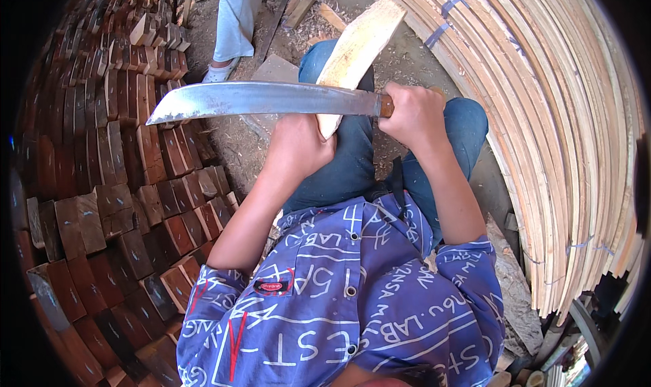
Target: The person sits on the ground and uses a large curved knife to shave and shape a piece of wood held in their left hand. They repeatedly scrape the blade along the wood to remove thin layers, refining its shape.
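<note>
A machete [264, 101] with a broad, curved steel blade lies across the view, its tip toward the left. My right hand [415, 115] is closed round its brown wooden handle. My left hand [302, 146] grips the near end of a pale, split piece of wood [363, 41], which slants up and away to the right over my knee. The blade passes over the wood just beyond my left fingers; I cannot tell whether it touches. My left fingertips are partly hidden under the blade and the wood.
Stacked dark wooden blocks [122, 210] fill the left side. Long pale wooden strips [542, 115], tied in bundles, curve along the right. Another person's leg [234, 21] in light trousers stands at the far left. Wood scraps [302, 7] and shavings lie on the ground ahead.
</note>
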A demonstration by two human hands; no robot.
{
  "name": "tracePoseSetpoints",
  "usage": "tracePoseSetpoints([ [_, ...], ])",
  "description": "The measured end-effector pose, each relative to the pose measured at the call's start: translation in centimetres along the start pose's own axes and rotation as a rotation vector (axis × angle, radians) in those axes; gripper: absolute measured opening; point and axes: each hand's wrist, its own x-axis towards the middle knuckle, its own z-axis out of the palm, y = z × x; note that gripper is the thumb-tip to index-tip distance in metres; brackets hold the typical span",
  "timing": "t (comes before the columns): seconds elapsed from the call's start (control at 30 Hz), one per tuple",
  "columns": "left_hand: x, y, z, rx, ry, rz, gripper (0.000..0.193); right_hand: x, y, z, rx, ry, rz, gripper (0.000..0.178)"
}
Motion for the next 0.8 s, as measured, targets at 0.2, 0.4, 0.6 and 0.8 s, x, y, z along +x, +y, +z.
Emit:
tracePoseSetpoints([
  [0.2,-0.8,-1.1,0.2,0.029,-0.008,-0.169,0.039,1.5,4.2,-2.3,-0.197,0.083,0.293,0.017],
  [0.4,0.0,-0.5,0.4,-0.031,0.006,-0.098,0.034,0.6,11.5,-5.3,0.034,0.269,0.704,0.023],
  [0.6,0.3,-0.1,0.9,-0.035,-0.029,-0.071,0.034,-1.7,1.8,-0.3,0.281,0.172,0.354,0.019],
  [0.8,0.3,-1.7,0.9,-0.122,-0.055,-0.014,0.039,0.7,-0.2,-0.2,-0.019,0.098,-0.052,0.015],
])
